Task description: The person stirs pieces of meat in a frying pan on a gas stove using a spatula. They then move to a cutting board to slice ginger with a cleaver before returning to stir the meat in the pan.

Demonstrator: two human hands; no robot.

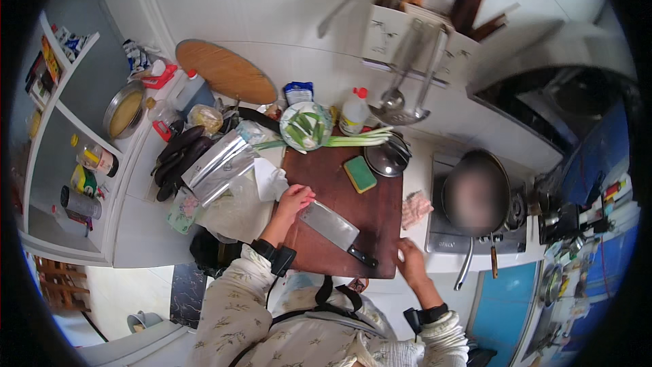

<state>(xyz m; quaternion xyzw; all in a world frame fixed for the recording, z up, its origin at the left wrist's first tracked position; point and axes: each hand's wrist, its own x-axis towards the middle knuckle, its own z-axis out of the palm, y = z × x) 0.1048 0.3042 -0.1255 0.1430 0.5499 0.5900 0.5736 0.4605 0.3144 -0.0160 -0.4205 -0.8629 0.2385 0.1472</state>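
Observation:
My left hand [296, 201] is at the left edge of the dark wooden cutting board [326, 173], close to the blade tip of a cleaver [330, 225]; whether its fingers hold anything is unclear. The cleaver lies flat, its black handle towards the lower right. My right hand [410, 262] is just off the board's right edge, with no object visible in it. A green and yellow sponge [360, 175] and a pot lid [385, 155] rest on the upper right of the board. Scallions [356, 140] stretch across its far edge, beside a plate of cut green pieces [305, 126].
Eggplants [183, 155], a foil-like silver sheet [220, 168] and plastic bags are at the left. A pan [476, 193] sits on the gas stove [438, 234] at the right, handles outward. A pink cloth [416, 209] lies between board and stove. Ladles [392, 97] hang above.

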